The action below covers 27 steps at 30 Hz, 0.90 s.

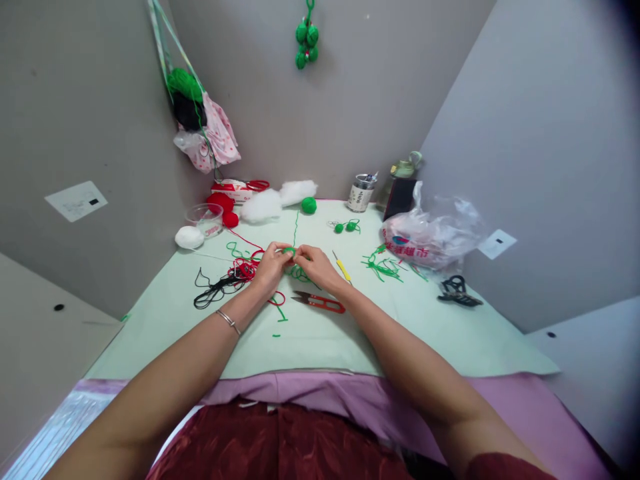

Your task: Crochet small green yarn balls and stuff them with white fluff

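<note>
Small green yarn piece (289, 251) pinched between two sets of fingertips, mid-table.
Black cord (216, 292) and red yarn (242, 269) lie at left, perhaps kept aside for working room; the left hand (271, 269) grips the piece, seemingly to steady it, while the right hand (317, 267) pinches its other side; orange-handled snips (324, 303) and a yellow-handled tool (343, 269) lie just beside, presumably for easy reach.

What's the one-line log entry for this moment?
left hand: holding small green piece | right hand: fingertips at same piece, grip unclear | red-handled snips: lying between forearms | yellow tool: beside right hand
</note>
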Each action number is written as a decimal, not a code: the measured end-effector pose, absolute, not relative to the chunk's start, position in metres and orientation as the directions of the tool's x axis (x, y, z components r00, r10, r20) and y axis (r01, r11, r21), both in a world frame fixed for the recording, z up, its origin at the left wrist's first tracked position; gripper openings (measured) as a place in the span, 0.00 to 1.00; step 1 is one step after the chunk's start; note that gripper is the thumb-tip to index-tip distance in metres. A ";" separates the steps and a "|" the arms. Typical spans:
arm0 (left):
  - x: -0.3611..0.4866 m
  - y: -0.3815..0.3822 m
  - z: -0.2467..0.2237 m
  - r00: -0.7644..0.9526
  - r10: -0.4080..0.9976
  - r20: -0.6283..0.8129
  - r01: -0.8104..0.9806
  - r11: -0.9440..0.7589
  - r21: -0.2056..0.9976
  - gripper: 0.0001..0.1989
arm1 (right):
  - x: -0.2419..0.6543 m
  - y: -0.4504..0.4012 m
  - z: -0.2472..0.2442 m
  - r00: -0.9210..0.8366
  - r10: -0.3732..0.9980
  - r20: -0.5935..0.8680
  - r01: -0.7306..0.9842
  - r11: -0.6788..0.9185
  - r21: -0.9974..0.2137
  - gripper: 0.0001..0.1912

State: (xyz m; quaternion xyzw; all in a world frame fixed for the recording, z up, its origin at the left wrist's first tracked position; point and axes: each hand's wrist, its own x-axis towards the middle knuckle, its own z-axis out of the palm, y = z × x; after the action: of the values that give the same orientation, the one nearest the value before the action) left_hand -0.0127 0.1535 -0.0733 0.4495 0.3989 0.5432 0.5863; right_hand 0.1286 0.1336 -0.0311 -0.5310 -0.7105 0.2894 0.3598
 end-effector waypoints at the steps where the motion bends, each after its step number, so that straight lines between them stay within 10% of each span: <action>1: -0.013 0.155 -0.075 0.069 0.997 0.015 -0.264 0.004 0.965 0.19 | 0.126 0.130 -0.030 -0.194 0.958 0.210 0.557 0.284 -0.781 0.07; 27: -0.017 0.154 -0.068 0.104 0.991 0.086 -0.226 -0.060 0.972 0.13 | 0.132 0.133 -0.026 -0.150 0.967 0.207 0.504 0.255 -0.825 0.10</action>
State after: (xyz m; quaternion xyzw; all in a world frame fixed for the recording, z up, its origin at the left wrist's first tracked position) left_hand -0.0173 0.1544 -0.0683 0.4865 0.3929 0.5417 0.5617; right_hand 0.1319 0.1327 -0.0260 -0.5293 -0.6948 0.3037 0.3806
